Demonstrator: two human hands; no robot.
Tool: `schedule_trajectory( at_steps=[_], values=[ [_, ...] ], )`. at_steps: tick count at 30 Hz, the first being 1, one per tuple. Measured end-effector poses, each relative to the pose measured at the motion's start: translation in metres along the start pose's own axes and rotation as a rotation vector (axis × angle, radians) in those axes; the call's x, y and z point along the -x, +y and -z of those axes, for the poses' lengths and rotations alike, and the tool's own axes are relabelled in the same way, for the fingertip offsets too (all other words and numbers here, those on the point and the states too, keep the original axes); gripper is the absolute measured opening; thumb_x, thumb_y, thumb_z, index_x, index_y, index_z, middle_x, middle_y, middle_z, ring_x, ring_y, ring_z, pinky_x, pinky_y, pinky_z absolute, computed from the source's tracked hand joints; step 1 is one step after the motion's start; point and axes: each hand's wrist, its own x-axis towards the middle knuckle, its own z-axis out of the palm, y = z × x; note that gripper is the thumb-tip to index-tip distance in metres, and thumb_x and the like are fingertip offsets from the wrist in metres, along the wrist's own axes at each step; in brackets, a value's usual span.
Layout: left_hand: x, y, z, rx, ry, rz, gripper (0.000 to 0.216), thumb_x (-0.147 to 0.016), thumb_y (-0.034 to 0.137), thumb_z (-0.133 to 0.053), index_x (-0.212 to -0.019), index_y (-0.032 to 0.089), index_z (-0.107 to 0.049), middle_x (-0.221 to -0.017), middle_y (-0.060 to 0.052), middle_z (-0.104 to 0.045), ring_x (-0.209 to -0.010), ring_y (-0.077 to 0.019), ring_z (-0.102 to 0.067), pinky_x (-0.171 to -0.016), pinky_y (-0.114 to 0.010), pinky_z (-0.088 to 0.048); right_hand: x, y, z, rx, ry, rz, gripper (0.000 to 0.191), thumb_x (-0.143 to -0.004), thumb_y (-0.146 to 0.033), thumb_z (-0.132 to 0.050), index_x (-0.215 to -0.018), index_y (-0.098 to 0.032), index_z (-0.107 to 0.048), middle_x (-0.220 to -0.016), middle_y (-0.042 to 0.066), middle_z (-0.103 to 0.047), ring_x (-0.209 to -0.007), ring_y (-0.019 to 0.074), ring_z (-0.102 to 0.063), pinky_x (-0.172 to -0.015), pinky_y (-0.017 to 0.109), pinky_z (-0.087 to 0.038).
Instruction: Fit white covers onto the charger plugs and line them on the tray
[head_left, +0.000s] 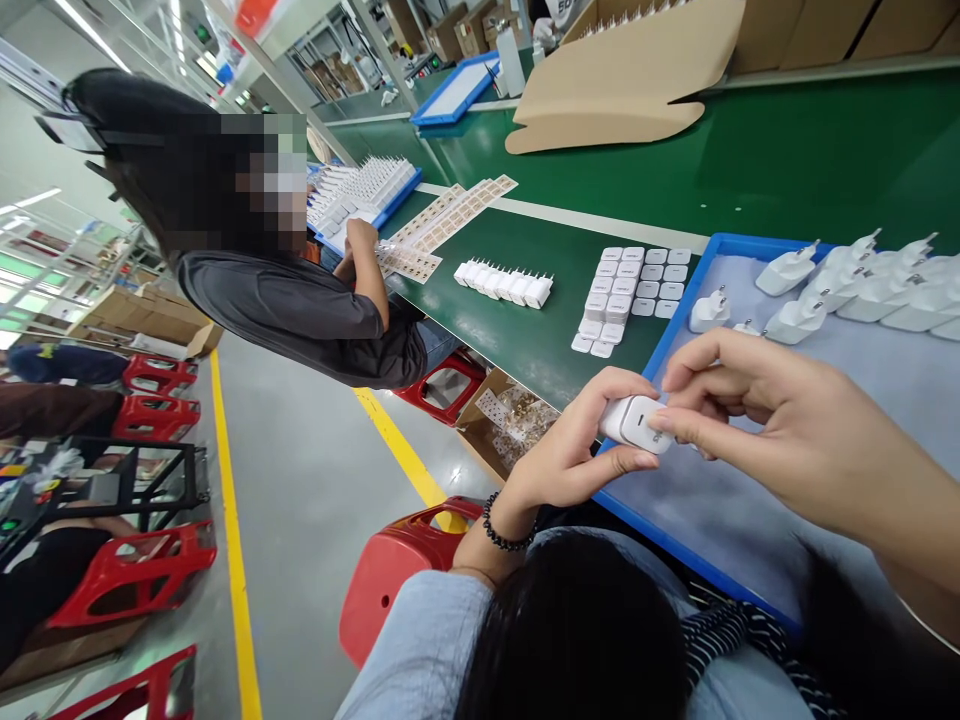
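Observation:
My left hand (581, 435) is closed round a white USB charger (637, 424), its end with a small dark port slot and grey lettering turned up. The thumb of my right hand (757, 400) presses on that same end, while its other fingers curl behind; anything else between them is hidden. Just beyond my hands, a blue-rimmed tray (679, 318) holds several white chargers (787, 270) with their plug pins showing. On the green bench, left of the tray, small white pieces (615, 285) and flat white pieces (660, 275) stand in rows.
Farther along the bench, a row of white chargers (504, 284) stands near sticker sheets (457, 218). A co-worker (292, 300) sits there beside another filled blue tray (397, 200). Below are a cardboard box (487, 430) and a red stool (397, 580). Cardboard (622, 80) lies at the back.

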Motion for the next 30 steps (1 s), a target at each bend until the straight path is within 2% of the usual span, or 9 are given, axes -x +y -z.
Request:
schedule_trajectory(
  at_steps=[5,12,21,30],
  values=[
    [0.001,-0.003,-0.001,-0.026,-0.014,0.006,0.043,-0.090,0.040,-0.069,-0.125,0.023,-0.049,-0.116,-0.007,-0.053,-0.107,-0.0215,-0.053,-0.096,-0.037,-0.047,-0.004,0.000,0.002,-0.054,-0.048,-0.036,0.020,-0.087,-0.039,-0.069,-0.087,-0.024,-0.057,-0.067,-0.003,-0.058,-0.056,0.0121,-0.053,-0.049,0.024,-0.042],
    [0.002,-0.003,-0.005,0.059,0.009,0.028,0.043,-0.087,0.038,-0.073,-0.122,0.023,-0.053,-0.114,-0.007,-0.055,-0.106,-0.0227,-0.054,-0.096,-0.038,-0.046,-0.007,-0.005,0.006,-0.129,-0.139,-0.072,0.015,-0.087,-0.034,-0.067,-0.084,-0.023,-0.057,-0.064,-0.003,-0.055,-0.056,0.0125,-0.052,-0.049,0.025,-0.041],
    [0.006,-0.001,-0.011,0.092,0.097,0.145,0.049,-0.084,0.047,-0.074,-0.120,0.022,-0.052,-0.118,-0.008,-0.056,-0.109,-0.0237,-0.054,-0.098,-0.039,-0.045,-0.006,-0.005,0.006,-0.086,-0.113,-0.025,0.017,-0.088,-0.036,-0.066,-0.085,-0.023,-0.058,-0.070,-0.001,-0.056,-0.060,0.0135,-0.052,-0.052,0.026,-0.043],
    [0.006,-0.005,-0.015,0.203,0.135,0.161,0.048,-0.084,0.041,-0.074,-0.122,0.022,-0.053,-0.120,-0.007,-0.055,-0.114,-0.0245,-0.053,-0.101,-0.039,-0.044,-0.004,-0.002,0.006,-0.004,-0.089,0.020,0.017,-0.092,-0.039,-0.063,-0.087,-0.022,-0.059,-0.076,0.001,-0.060,-0.065,0.0155,-0.055,-0.056,0.029,-0.044]
  ],
)
